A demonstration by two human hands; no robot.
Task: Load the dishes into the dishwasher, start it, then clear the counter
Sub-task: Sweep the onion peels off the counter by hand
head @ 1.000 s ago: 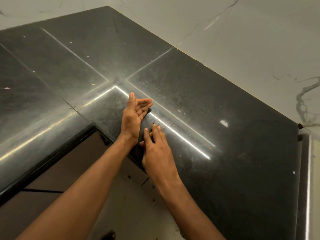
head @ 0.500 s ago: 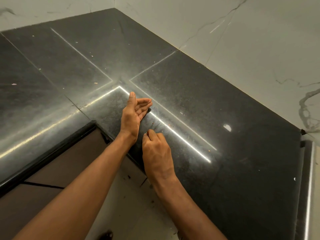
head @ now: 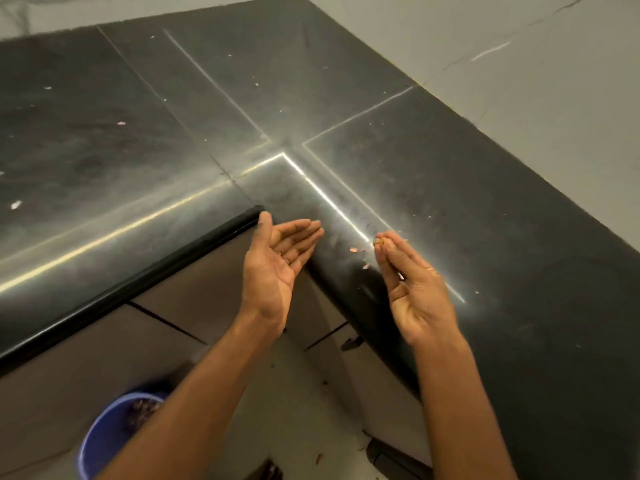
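Black shiny stone table (head: 450, 202); left hand (head: 273, 265) cupped, loose; right hand (head: 412, 282) pinches crumbs (head: 380, 241) at 3 o'clock.

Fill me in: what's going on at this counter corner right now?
A person is clearing crumbs off the black counter by hand. The left hand is cupped, palm up, off the inner corner edge. The right hand pinches a small scrap at its fingertips, with a few crumbs left beside it. A blue bucket holding scraps sits on the floor below.
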